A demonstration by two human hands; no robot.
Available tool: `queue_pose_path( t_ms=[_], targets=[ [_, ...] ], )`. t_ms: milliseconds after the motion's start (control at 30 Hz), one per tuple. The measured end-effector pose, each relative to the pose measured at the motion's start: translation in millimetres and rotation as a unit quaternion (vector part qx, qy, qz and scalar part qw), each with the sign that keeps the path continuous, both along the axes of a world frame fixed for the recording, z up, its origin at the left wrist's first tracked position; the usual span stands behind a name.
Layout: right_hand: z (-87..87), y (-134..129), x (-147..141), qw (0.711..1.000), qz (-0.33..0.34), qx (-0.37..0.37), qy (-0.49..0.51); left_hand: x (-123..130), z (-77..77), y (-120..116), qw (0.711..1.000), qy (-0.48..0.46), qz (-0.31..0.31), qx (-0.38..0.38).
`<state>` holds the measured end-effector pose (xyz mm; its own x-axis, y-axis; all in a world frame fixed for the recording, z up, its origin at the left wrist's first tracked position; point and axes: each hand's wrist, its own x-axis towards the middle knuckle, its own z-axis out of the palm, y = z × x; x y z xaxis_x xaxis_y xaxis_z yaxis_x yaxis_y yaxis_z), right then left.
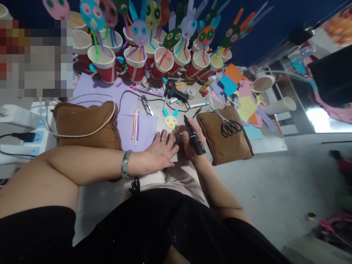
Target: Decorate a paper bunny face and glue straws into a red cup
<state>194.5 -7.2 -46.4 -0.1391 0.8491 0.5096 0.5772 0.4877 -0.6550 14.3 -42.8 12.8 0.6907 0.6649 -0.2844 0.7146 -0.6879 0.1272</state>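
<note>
Table (271, 143): one rabbit face (171, 121); right hand (190, 146) closed round one marker (194, 137), left hand (161, 151) open.

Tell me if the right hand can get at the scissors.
Probably yes: the scissors lie uncovered on the brown cushion nearby, though the right hand already holds a black marker.

the left hand (162, 149) lies flat with fingers spread, and the right hand (193, 137) is curled up.
</note>
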Motion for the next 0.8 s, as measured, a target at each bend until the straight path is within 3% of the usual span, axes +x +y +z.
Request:
queue_pose_path(
  t_ms=[267,367,600,800],
  targets=[
    [-5.2,6,6,0.980,0.016,-0.125,0.153,3,-2.5,-1,1.000,-0.009,0.011,0.004],
    [-1.0,3,5,0.983,0.008,-0.133,0.126,3,-2.6,-1,1.000,-0.009,0.011,0.005],
    [4.7,-2,4,0.998,0.028,-0.053,0.015,3,-3.6,-1,1.000,-0.016,0.008,0.001],
    [4.7,1,4,0.998,0.030,-0.048,-0.010,3,-3.9,-1,1.000,-0.019,0.008,0.006]
  ],
)
